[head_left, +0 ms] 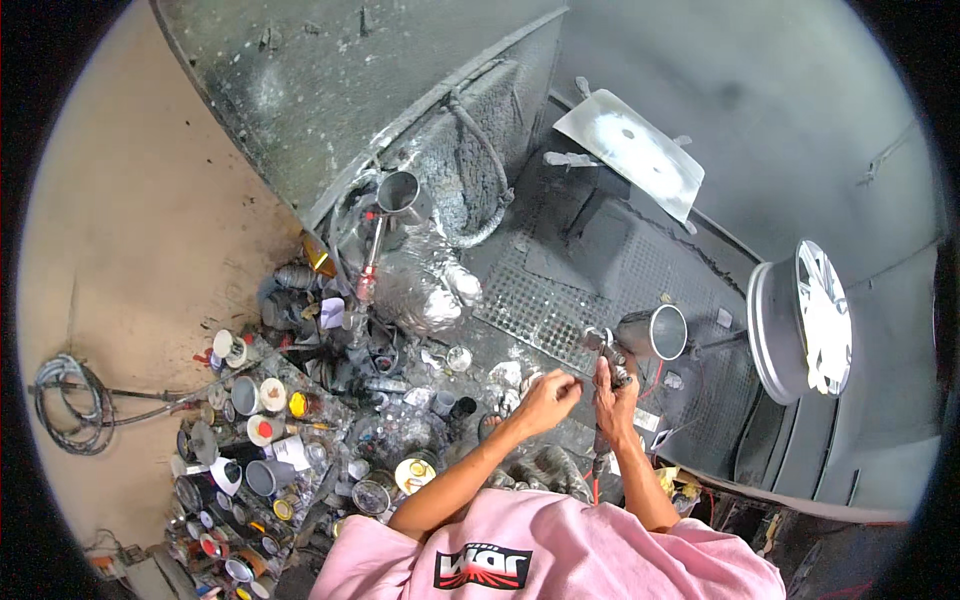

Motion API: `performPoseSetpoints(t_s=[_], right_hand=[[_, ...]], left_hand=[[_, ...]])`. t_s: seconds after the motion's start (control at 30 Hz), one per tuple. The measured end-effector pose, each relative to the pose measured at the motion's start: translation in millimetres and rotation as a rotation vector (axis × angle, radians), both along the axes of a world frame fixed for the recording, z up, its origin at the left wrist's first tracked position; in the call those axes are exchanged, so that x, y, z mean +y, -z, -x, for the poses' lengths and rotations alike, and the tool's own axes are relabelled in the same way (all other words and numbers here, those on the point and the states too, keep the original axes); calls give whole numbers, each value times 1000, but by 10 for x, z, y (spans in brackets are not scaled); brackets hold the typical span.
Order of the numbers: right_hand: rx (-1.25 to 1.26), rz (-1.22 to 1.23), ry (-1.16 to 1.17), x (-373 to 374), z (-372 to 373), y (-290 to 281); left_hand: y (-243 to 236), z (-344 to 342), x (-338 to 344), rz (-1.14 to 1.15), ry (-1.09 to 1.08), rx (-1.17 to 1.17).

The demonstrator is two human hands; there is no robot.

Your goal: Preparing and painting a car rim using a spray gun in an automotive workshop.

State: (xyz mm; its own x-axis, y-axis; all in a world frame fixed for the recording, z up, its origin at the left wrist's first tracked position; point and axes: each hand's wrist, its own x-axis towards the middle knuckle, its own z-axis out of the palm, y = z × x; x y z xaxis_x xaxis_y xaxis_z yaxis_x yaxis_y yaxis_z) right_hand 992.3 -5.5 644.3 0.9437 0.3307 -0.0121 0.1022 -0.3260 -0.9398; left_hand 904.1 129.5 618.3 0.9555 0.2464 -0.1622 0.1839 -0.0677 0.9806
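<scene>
We see the right hand (614,397) wrapped tight around a spray gun (628,345) while the left hand (548,396) pinches closed beside it.

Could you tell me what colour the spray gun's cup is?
Shiny silver metal cup; head view.

Spray gun (612,352) dead centre, held in both hands. Left of it, paint cans (262,400) crowded on the bench. Right of it, wheel rim (800,320) on a stand. Behind it, grated floor (545,300), then a flat panel (632,150).
</scene>
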Motion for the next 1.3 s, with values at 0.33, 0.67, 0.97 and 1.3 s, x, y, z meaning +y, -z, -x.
performPoseSetpoints(t_s=[0.33, 0.67, 0.97, 1.3], right_hand=[[21, -89, 53, 32, 74, -196], [-38, -86, -44, 89, 21, -369], [318, -6, -168, 105, 233, -748], [280, -118, -164, 17, 281, -930]], left_hand=[[270, 100, -359, 469, 285, 55], [38, 87, -345, 468, 242, -53], [-43, 397, -374, 511, 196, 27], [-501, 378, -296, 351, 238, -88]])
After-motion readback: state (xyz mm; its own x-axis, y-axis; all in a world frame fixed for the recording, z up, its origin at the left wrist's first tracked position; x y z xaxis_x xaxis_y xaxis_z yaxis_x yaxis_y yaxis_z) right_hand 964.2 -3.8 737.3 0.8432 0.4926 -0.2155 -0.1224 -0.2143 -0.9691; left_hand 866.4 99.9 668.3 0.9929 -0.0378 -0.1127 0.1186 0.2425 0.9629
